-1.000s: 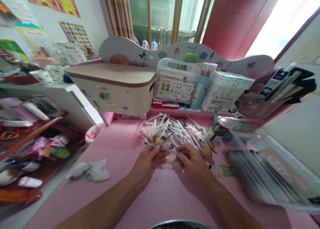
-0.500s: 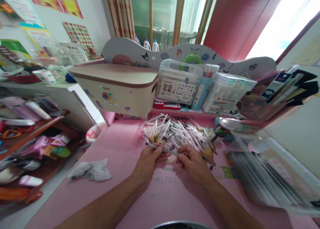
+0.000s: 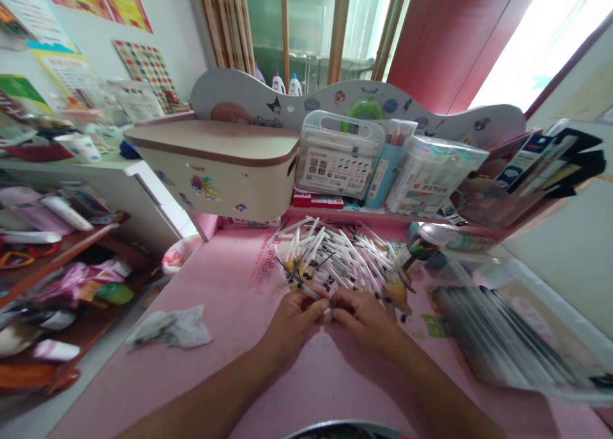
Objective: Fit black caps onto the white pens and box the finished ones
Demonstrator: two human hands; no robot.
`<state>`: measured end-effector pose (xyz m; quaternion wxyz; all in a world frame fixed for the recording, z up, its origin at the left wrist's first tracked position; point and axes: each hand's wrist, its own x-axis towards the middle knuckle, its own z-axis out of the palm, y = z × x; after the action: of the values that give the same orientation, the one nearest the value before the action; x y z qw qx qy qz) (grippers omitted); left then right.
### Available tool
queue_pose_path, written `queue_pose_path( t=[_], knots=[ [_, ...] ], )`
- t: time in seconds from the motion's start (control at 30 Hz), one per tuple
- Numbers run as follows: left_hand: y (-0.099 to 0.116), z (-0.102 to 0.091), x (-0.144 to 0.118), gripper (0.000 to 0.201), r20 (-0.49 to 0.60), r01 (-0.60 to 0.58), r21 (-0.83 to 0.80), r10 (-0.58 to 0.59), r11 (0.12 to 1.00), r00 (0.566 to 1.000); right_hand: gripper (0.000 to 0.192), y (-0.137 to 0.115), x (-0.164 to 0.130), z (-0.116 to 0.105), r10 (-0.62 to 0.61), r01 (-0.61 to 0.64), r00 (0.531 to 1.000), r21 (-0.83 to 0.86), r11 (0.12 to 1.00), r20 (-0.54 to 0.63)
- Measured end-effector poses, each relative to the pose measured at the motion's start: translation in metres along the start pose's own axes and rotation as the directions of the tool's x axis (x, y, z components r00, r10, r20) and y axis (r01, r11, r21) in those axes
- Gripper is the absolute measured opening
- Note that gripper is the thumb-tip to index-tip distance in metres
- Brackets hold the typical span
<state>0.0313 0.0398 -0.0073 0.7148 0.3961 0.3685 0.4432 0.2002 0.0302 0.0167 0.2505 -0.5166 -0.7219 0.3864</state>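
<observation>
A pink bench (image 3: 230, 337) carries a lidded beige storage box (image 3: 215, 171) at the back left, clear marker cases (image 3: 338, 155) beside it, a clear plastic sleeve of dark pens (image 3: 498, 337) at the right and a crumpled tissue (image 3: 170, 327) at the left. In the middle lies a heap of white pens (image 3: 335, 257), and at its near edge the left hand (image 3: 294, 318) and the right hand (image 3: 366, 314) meet, fingertips almost touching. Both hands are closed in a pinch on one white pen (image 3: 320, 297), which runs between them just above the bench top.
</observation>
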Motion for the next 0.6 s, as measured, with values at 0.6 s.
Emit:
queue_pose_path(
  t=[0.6],
  knots=[
    [0.001,0.002,-0.004,0.03,-0.023,0.066,0.097,-0.065,0.993,0.998,0.032,-0.004,-0.132,-0.189,0.089,-0.484,0.819,-0.599,0.638,-0.566]
  ],
)
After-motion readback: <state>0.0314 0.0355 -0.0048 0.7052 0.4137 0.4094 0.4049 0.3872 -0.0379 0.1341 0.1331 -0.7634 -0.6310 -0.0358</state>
